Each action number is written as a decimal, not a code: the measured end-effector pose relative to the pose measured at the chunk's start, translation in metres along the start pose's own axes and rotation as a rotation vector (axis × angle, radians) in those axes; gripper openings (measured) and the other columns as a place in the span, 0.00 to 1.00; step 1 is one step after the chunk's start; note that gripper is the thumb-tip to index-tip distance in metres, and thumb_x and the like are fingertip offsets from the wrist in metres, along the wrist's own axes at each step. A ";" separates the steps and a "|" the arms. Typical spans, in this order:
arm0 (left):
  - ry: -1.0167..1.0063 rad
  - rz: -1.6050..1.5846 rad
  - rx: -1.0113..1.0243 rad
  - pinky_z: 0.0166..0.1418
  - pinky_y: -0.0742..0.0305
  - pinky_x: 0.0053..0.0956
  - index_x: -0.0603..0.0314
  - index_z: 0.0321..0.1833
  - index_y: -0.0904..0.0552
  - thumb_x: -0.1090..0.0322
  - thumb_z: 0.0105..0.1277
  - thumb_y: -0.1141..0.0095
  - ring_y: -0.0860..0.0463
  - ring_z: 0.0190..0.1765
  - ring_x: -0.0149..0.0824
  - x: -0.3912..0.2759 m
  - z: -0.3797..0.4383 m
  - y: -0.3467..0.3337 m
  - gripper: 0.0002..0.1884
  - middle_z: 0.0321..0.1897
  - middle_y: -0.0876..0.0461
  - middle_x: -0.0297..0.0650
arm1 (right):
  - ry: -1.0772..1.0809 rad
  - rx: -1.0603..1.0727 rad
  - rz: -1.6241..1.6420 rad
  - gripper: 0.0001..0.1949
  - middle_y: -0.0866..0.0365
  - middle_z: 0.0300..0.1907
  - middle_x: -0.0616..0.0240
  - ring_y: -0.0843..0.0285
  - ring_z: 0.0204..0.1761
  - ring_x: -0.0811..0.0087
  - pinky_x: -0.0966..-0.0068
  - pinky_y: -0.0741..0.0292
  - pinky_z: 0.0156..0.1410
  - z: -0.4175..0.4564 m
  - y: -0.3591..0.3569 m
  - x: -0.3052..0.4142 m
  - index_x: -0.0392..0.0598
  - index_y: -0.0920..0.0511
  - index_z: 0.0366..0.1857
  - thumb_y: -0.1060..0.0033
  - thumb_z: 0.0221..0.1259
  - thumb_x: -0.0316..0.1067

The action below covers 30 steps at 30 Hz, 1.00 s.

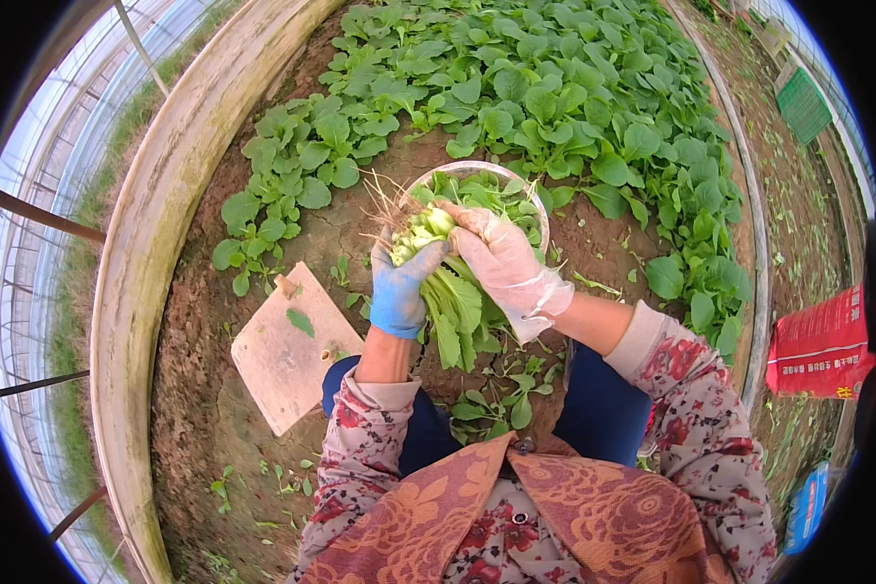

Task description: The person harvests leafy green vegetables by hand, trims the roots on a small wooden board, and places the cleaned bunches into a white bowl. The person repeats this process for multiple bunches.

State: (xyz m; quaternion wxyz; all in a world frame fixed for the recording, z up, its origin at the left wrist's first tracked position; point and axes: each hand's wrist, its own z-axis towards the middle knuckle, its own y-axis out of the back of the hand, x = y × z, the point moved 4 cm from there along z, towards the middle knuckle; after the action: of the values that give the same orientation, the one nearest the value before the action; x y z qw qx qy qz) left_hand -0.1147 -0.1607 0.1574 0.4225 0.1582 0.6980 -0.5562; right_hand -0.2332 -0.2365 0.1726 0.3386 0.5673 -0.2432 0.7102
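My left hand (403, 286), in a blue glove soiled over the fingers, is closed round a bunch of leafy greens (452, 310). Thin roots stick out at the bunch's upper left, and the leaves hang down between my wrists. My right hand (498, 259), in a thin whitish glove, grips the pale stem bases from the other side, fingers up by the stems. Behind both hands a round light-rimmed container (546, 226) stands on the soil, holding more greens. My hands hide part of it.
Dense leafy plants (555, 102) grow ahead. A whitish board (285, 365) lies by my left knee. A pale curved border (135, 241) runs along the left. Rightward are a red printed bag (817, 343), a green crate (803, 106) and a blue bag (807, 507).
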 end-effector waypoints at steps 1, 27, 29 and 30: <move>-0.021 -0.001 -0.014 0.56 0.18 0.32 0.66 0.60 0.24 0.82 0.56 0.34 0.14 0.48 0.37 0.002 0.001 0.001 0.27 0.50 0.15 0.45 | -0.050 -0.012 0.092 0.17 0.20 0.53 0.57 0.19 0.49 0.68 0.77 0.24 0.55 -0.001 -0.004 -0.006 0.39 0.22 0.59 0.47 0.68 0.25; 0.087 0.010 0.138 0.67 0.27 0.44 0.65 0.67 0.32 0.66 0.70 0.46 0.22 0.60 0.42 0.016 0.013 0.011 0.24 0.56 0.22 0.49 | -0.052 -0.442 0.487 0.24 0.15 0.41 0.63 0.21 0.40 0.75 0.79 0.25 0.48 0.045 0.144 0.008 0.35 0.19 0.48 0.28 0.42 0.30; 0.140 0.059 0.127 0.66 0.27 0.42 0.64 0.66 0.32 0.67 0.69 0.44 0.23 0.57 0.42 0.003 0.007 0.026 0.24 0.53 0.23 0.47 | -0.188 -0.623 0.309 0.19 0.14 0.34 0.63 0.20 0.36 0.77 0.79 0.25 0.44 0.016 0.169 -0.043 0.35 0.17 0.44 0.30 0.47 0.32; 0.162 0.059 0.169 0.66 0.27 0.41 0.64 0.66 0.32 0.67 0.69 0.43 0.23 0.56 0.42 0.005 0.009 0.025 0.24 0.52 0.23 0.47 | -0.299 -0.668 0.051 0.18 0.13 0.33 0.54 0.16 0.36 0.68 0.72 0.23 0.44 -0.009 0.193 -0.077 0.36 0.16 0.41 0.36 0.52 0.40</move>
State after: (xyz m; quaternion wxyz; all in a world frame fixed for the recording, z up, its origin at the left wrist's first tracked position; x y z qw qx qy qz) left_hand -0.0963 -0.1617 0.1372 0.3659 0.2581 0.6756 -0.5857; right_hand -0.3755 -0.3715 0.1036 0.4480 0.5167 -0.5228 0.5089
